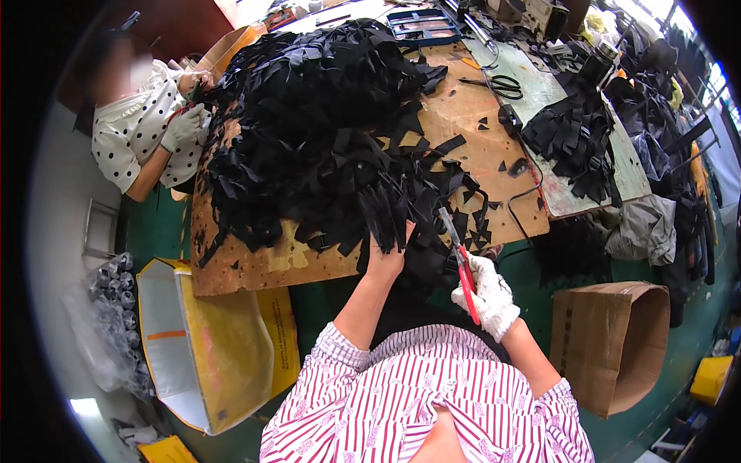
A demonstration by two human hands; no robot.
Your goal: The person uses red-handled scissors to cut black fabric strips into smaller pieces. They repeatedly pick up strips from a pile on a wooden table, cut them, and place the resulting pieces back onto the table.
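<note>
Your left hand [384, 256] is bare, and its fingers are clenched on a bundle of black strips [384, 216] at the near edge of the brown board [255, 266]. The strips fan upward from your fingertips into the big heap of black straps [316, 123] that covers most of the board.

Your right hand [489, 293] wears a white knit glove, and its fingers are wrapped around the red handles of a pair of scissors [461, 266]. The grey blades point up and away from your knuckles, and their tips sit just right of the strips you are gripping. Whether the blades touch a strip is hard to judge from this angle; they look slightly apart from it.

Beyond your right fingers, small black offcuts [494, 166] lie scattered on the bare board. To the right of that hand an open cardboard box [617, 339] stands on the green floor. Left of your left hand sits a yellow and white bag [216, 347].

Far past your left fingertips, across the heap, another person in a dotted top works with a gloved hand [184, 127] at the pile's edge.
</note>
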